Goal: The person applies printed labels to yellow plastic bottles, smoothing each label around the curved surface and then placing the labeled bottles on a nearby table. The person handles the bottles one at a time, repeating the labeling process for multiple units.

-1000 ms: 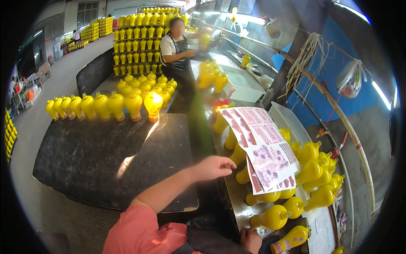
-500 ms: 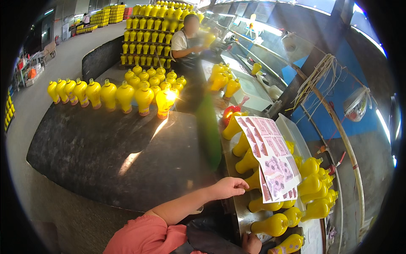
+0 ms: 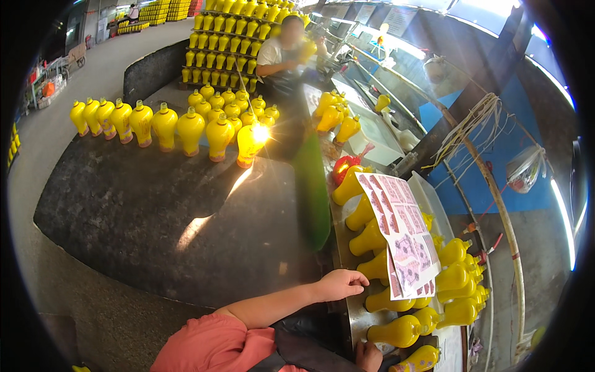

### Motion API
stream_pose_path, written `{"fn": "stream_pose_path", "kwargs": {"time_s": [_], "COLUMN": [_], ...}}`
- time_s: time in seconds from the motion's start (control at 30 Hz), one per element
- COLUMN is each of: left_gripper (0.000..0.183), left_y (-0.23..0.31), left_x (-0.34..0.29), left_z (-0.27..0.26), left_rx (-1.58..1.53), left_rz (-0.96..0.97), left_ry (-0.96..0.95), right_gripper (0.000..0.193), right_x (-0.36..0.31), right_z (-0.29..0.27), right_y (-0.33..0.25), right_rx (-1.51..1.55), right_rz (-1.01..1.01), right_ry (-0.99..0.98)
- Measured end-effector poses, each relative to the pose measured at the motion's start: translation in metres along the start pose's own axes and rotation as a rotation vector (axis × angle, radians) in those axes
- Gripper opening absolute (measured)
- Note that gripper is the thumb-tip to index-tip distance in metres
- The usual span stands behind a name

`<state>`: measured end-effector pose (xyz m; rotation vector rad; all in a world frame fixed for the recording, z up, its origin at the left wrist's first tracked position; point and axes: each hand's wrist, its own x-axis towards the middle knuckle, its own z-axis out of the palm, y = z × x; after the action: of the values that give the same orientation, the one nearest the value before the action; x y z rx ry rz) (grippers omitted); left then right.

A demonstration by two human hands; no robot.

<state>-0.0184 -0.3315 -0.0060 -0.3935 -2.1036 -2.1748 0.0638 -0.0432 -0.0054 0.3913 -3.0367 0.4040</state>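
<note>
My left hand point(image 3: 342, 286) rests by the near edge of the metal worktop, its fingers loosely bent and holding nothing I can see. Its fingertips are close to a yellow vase-shaped bottle point(image 3: 374, 266) lying on its side. Printed sheets with pink and purple patterns point(image 3: 406, 239) lie over several of these bottles. At the lower edge, my right hand point(image 3: 369, 356) is curled, and what its fingers hold, if anything, is hidden. Beside it lie a plain yellow bottle point(image 3: 396, 332) and a yellow bottle with small printed figures point(image 3: 420, 359).
A row of upright yellow bottles point(image 3: 189, 131) stands along the dark table point(image 3: 155, 217) at left. Behind it, a co-worker point(image 3: 282, 59) handles a yellow bottle before stacked shelves of bottles point(image 3: 220, 59). Pale trays point(image 3: 375, 139), a red bag point(image 3: 343, 167) and a slanting pole point(image 3: 489, 173) are at right.
The view has shifted slightly. My left hand sits a little lower and further right in the picture, still by the same bottles. The co-worker's arms and bottle have moved.
</note>
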Motion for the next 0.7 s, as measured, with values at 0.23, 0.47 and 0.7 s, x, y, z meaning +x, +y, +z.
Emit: {"fn": "stream_pose_path", "kwargs": {"time_s": [0.23, 0.47, 0.7], "left_gripper": [0.029, 0.033, 0.031], "left_y": [0.005, 0.020, 0.034], "left_x": [-0.001, 0.002, 0.001], "left_z": [0.013, 0.003, -0.007], "left_rx": [0.048, 0.071, 0.008], "left_rz": [0.024, -0.096, -0.091], "left_ry": [-0.029, -0.090, 0.016], "right_gripper": [0.041, 0.039, 0.038], "right_x": [-0.001, -0.001, -0.002], "right_z": [0.001, -0.005, -0.005], "right_y": [0.002, -0.002, -0.001], "right_rx": [0.004, 0.019, -0.006], "right_rz": [0.031, -0.070, -0.044], "right_ry": [-0.008, 0.039, 0.037]}}
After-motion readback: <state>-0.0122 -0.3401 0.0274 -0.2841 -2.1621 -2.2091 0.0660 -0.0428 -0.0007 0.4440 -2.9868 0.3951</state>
